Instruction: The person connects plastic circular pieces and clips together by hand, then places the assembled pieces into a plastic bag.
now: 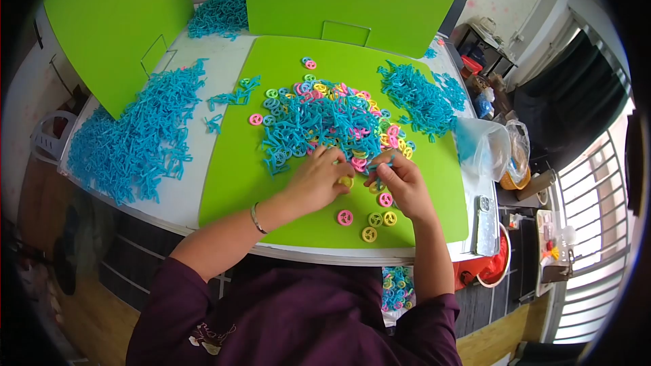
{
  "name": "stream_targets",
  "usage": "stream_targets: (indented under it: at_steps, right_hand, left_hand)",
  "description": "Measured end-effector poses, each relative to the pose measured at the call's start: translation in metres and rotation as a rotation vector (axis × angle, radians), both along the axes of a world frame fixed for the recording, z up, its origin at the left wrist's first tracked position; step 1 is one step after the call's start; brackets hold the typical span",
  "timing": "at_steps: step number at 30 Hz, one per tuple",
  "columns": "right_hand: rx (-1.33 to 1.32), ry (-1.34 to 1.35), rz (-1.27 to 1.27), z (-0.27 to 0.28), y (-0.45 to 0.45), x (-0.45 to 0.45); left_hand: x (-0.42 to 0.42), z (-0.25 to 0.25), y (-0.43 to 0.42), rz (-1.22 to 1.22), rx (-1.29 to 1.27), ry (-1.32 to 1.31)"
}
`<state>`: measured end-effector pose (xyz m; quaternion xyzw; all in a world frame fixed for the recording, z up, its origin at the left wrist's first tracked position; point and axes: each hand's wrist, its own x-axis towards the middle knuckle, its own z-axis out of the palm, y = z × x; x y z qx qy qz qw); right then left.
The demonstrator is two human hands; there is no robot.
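Observation:
Near the middle of the green mat (237, 183), my left hand (317, 177) pinches a small yellow wheel (346, 181) at its fingertips. To its right, my right hand (400, 186) has thumb and fingers closed on a small blue piece (385, 163). Just beyond both hands lies a mixed heap of blue plastic pieces (325, 122) on pink, yellow, green and blue wheels. Closer to my body, a pink wheel (345, 217), a yellow wheel (369, 234) and several others lie loose on the mat.
Large piles of blue pieces lie at the left (135, 142), back (220, 13) and right (417, 98). Upright green boards (352, 0) stand behind the mat. A clear plastic bag (483, 146) and a phone (485, 225) are at the right edge.

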<state>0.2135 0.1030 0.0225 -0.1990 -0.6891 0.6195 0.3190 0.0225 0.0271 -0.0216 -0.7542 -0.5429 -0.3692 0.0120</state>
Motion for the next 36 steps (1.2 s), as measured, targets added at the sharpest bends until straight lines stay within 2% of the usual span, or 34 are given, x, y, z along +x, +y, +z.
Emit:
stream_targets:
  at_steps: [3,6,9,12,15,23,26,29,36]
  right_hand:
    - [-0.054,-0.002,-0.002,-0.004,0.001,-0.003]
    - [-0.138,-0.029,0.092,-0.009,0.003,-0.002]
    - [-0.181,-0.024,0.162,-0.01,0.0,-0.007]
    - [-0.17,-0.029,0.146,-0.005,-0.009,-0.013]
    - [-0.172,-0.073,0.159,-0.006,-0.007,-0.012]
    - [-0.132,-0.056,0.032,-0.012,-0.012,-0.017]
    - [-0.2,-0.023,-0.032,-0.02,-0.012,-0.021]
    - [-0.386,0.078,-0.034,-0.019,-0.014,-0.025]
    - [-0.425,-0.004,-0.07,-0.01,-0.015,-0.025]
  left_hand:
    - [-0.002,0.017,-0.008,0.003,-0.507,-0.54]
    - [-0.015,0.015,-0.003,-0.144,-0.713,-1.216]
    - [-0.014,0.02,-0.006,-0.208,-0.779,-1.488]
    - [-0.012,0.025,-0.011,-0.262,-0.92,-1.594]
    - [-0.011,0.024,-0.012,-0.274,-0.957,-1.594]
    - [0.0,0.017,-0.018,-0.198,-0.763,-1.546]
    - [0.007,0.017,-0.02,-0.17,-0.686,-1.575]
    - [0.011,0.015,-0.021,-0.179,-0.592,-1.58]
    - [0.015,0.015,-0.022,-0.176,-0.482,-1.436]
